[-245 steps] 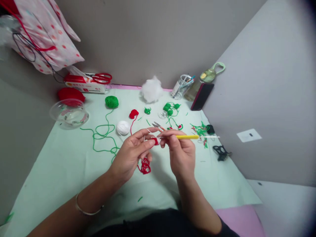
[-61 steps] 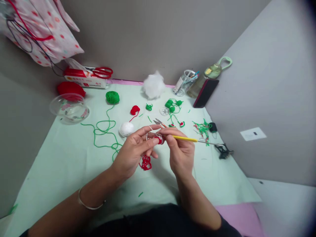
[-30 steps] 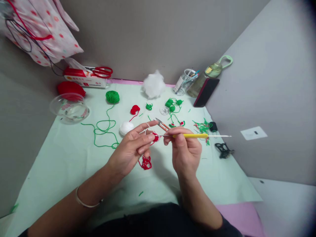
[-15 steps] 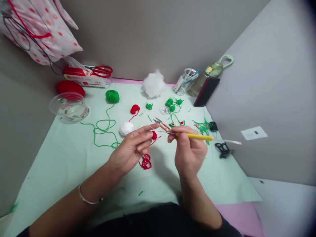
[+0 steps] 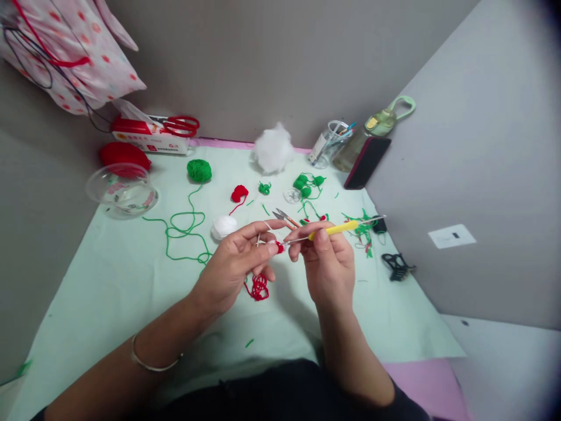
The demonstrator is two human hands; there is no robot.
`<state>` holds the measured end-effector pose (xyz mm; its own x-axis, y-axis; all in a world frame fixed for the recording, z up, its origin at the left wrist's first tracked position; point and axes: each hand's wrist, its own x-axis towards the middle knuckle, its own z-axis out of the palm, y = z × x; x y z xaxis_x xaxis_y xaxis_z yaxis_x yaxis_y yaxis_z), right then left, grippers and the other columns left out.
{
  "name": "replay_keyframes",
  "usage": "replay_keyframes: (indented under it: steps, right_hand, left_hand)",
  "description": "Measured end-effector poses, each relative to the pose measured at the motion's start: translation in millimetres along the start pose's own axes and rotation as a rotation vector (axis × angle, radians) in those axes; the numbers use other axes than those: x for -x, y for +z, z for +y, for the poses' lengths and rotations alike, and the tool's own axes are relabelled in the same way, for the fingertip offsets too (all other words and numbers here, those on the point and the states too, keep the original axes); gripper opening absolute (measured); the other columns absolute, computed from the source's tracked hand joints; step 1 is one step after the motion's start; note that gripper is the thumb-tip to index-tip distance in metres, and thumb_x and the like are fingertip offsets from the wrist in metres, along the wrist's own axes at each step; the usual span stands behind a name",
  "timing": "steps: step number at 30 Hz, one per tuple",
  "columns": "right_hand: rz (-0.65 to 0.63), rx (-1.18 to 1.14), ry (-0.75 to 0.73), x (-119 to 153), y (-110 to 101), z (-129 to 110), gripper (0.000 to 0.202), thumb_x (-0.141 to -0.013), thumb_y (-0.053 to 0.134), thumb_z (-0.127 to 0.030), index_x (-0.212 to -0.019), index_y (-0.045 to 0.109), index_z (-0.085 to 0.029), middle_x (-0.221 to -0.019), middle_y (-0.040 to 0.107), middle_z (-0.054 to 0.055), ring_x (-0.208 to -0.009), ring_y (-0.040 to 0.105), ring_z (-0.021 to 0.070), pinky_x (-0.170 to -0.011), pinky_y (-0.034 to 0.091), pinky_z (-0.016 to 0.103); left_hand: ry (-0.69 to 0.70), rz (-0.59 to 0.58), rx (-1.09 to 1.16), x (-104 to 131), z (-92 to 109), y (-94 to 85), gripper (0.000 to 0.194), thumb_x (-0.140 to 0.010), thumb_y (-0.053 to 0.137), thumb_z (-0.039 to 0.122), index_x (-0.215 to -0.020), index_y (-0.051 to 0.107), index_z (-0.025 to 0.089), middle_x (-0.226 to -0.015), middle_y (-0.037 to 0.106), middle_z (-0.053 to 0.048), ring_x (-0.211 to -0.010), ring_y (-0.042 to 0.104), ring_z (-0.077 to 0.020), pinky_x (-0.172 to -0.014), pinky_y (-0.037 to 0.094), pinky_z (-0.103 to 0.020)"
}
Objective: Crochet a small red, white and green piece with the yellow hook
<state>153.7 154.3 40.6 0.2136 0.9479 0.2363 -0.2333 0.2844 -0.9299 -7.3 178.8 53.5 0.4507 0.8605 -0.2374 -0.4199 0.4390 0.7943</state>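
Between the thumb and fingers of my left hand (image 5: 239, 257) is a small red and white crochet piece (image 5: 279, 247). White yarn runs over the left fingers, with a white yarn ball (image 5: 224, 227) just behind them. My right hand (image 5: 329, 260) grips a yellow-handled crochet hook (image 5: 335, 230). The hook's metal tip meets the crochet piece; whether it passes through a stitch I cannot tell. A loose heap of red yarn (image 5: 259, 287) lies below the left hand. Thread snips (image 5: 286, 218) lie beyond the fingertips, partly hidden by the right hand.
A green yarn ball (image 5: 199, 171) trails a strand leftward. White stuffing (image 5: 274, 149), small green crocheted pieces (image 5: 303, 186) and a curved red piece (image 5: 239, 193) lie farther back. A phone (image 5: 367, 164) leans by a bottle (image 5: 379, 124). At left stand a clear plastic bowl (image 5: 123, 190) and tissue box (image 5: 151, 140).
My right hand has drawn slightly left, and the hook has tilted so its tip now meets the crochet piece. The left hand has turned a little, showing white on the piece.
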Motion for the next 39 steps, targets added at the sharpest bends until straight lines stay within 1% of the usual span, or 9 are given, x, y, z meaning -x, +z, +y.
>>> replay_keyframes:
  steps: [8, 14, 16, 20, 23, 27, 31, 34, 39]
  right_hand:
    - [-0.096, 0.673, -0.629, 16.2, -0.2, 6.1, 0.023, -0.103, 0.052, -0.014, -0.116, 0.07, -0.022, -0.097, 0.077, 0.007, -0.084, 0.072, 0.0185, -0.074, 0.061, 0.035]
    - [-0.041, 0.952, -0.838, 17.5, 0.6, 16.8, 0.031, -0.094, 0.067, -0.009, -0.12, 0.074, -0.025, -0.106, 0.076, 0.009, -0.093, 0.073, 0.0209, -0.076, 0.062, 0.035]
    - [-0.02, 0.871, -0.783, 15.3, 0.7, 14.2, 0.026, -0.096, 0.066, -0.012, -0.115, 0.076, -0.028, -0.104, 0.076, 0.007, -0.093, 0.073, 0.021, -0.076, 0.062, 0.037]
    - [0.066, 0.444, -0.416, 8.5, -1.5, 6.9, 0.019, -0.104, 0.057, -0.025, -0.103, 0.076, -0.024, -0.083, 0.072, 0.003, -0.072, 0.069, 0.0182, -0.067, 0.058, 0.037]
    - [0.055, 0.292, -0.259, 4.9, -2.0, 6.5, 0.021, -0.103, 0.059, -0.034, -0.097, 0.075, -0.023, -0.081, 0.071, 0.002, -0.065, 0.066, 0.0153, -0.068, 0.057, 0.037]
    - [-0.012, 0.376, -0.334, 5.9, 1.8, 7.4, 0.016, -0.102, 0.062, -0.029, -0.099, 0.077, -0.025, -0.091, 0.077, 0.004, -0.083, 0.071, 0.0184, -0.077, 0.059, 0.037]
    - [-0.003, 0.559, -0.463, 12.2, 5.9, 9.6, 0.018, -0.1, 0.063, -0.02, -0.106, 0.078, -0.028, -0.094, 0.077, 0.004, -0.084, 0.073, 0.0188, -0.077, 0.061, 0.037]
    - [0.019, 0.72, -0.593, 13.8, 4.7, 10.1, 0.021, -0.095, 0.07, -0.018, -0.109, 0.08, -0.03, -0.102, 0.078, 0.005, -0.093, 0.074, 0.0212, -0.076, 0.061, 0.037]
    - [0.076, 0.396, -0.31, 4.0, -3.8, 3.3, 0.018, -0.102, 0.06, -0.029, -0.099, 0.078, -0.024, -0.084, 0.074, 0.003, -0.069, 0.068, 0.0166, -0.067, 0.059, 0.035]
  left_hand:
    - [0.138, 0.101, -0.161, 0.9, -7.8, 2.0, 0.042, -0.083, 0.085, 0.026, -0.124, 0.075, 0.023, -0.082, 0.062, 0.004, -0.058, 0.064, -0.0063, -0.052, 0.05, -0.017]
    - [-0.073, 0.022, 0.173, -2.4, -9.2, 2.2, 0.049, -0.078, 0.09, 0.026, -0.124, 0.075, 0.017, -0.065, 0.052, 0.008, -0.046, 0.04, -0.0005, -0.047, 0.045, -0.013]
    - [-0.147, -0.018, 0.275, -3.0, -5.2, -0.9, 0.042, -0.08, 0.087, 0.023, -0.12, 0.078, 0.014, -0.06, 0.042, 0.01, -0.045, 0.029, 0.0004, -0.043, 0.038, -0.01]
    - [-0.129, -0.001, 0.302, -1.8, 2.9, -4.4, 0.033, -0.084, 0.082, 0.012, -0.117, 0.08, 0.014, -0.059, 0.037, 0.01, -0.046, 0.025, 0.0002, -0.042, 0.034, -0.008]
    - [-0.086, -0.005, 0.245, -0.4, 3.2, -1.6, 0.034, -0.084, 0.081, 0.013, -0.117, 0.079, 0.018, -0.063, 0.047, 0.009, -0.044, 0.027, 0.0005, -0.042, 0.037, -0.009]
    - [-0.024, -0.029, 0.11, 0.2, -4.1, 4.4, 0.038, -0.083, 0.083, 0.02, -0.121, 0.078, 0.022, -0.078, 0.063, 0.005, -0.044, 0.036, 0.0004, -0.047, 0.05, -0.016]
    - [0.024, 0.029, 0.102, 0.0, -9.5, 6.3, 0.04, -0.08, 0.087, 0.022, -0.119, 0.078, 0.02, -0.06, 0.051, 0.009, -0.045, 0.038, -0.0022, -0.054, 0.054, -0.019]
    - [-0.064, 0.019, 0.186, -1.0, -8.2, 4.2, 0.034, -0.082, 0.086, 0.023, -0.115, 0.08, 0.017, -0.055, 0.043, 0.01, -0.045, 0.032, -0.0018, -0.051, 0.048, -0.015]
    - [-0.106, 0.052, 0.263, -1.6, 0.3, 0.2, 0.027, -0.081, 0.085, 0.016, -0.107, 0.083, 0.015, -0.062, 0.045, 0.008, -0.047, 0.028, 0.0001, -0.05, 0.043, -0.012]
